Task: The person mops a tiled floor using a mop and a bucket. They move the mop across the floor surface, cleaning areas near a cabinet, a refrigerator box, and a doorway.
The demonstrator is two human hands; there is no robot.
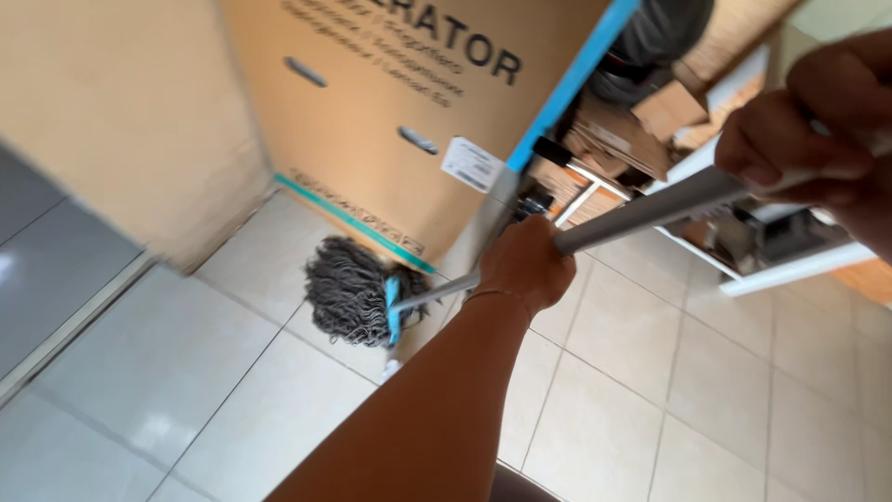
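**Both hands on a mop by the big carton**

The left hand (523, 263) is wrapped tight around the grey metal mop handle (641, 210), knuckles toward the camera, a thin bracelet at the wrist and the bare forearm running back to the bottom edge of the view. The right hand (818, 121) grips the same handle higher up, at the upper right, its fingers curled over the pole — it is close to the lens and blurred, so finer detail cannot be told.

From the left hand the handle runs down and away to the dark grey string mop head (348, 290), which lies on the pale beige tiled floor (641, 381) just beyond and to the left of that hand. A light blue plastic clamp (392, 311) joins the strings to the pole. The strings rest on the tiles right at the foot of a tall brown cardboard carton (372, 112), with dark print and a teal strip along its bottom edge; whether they touch the carton cannot be told.

Above the left hand a bright blue bar (571, 84) slants up past the carton's corner. Between the two hands, further off, are stacked folded cardboard pieces (618, 139) and a white-framed shelf unit (790, 270) — its contents are too blurred to name. To the far left of the left hand a plain tan wall (111, 121) meets the floor.
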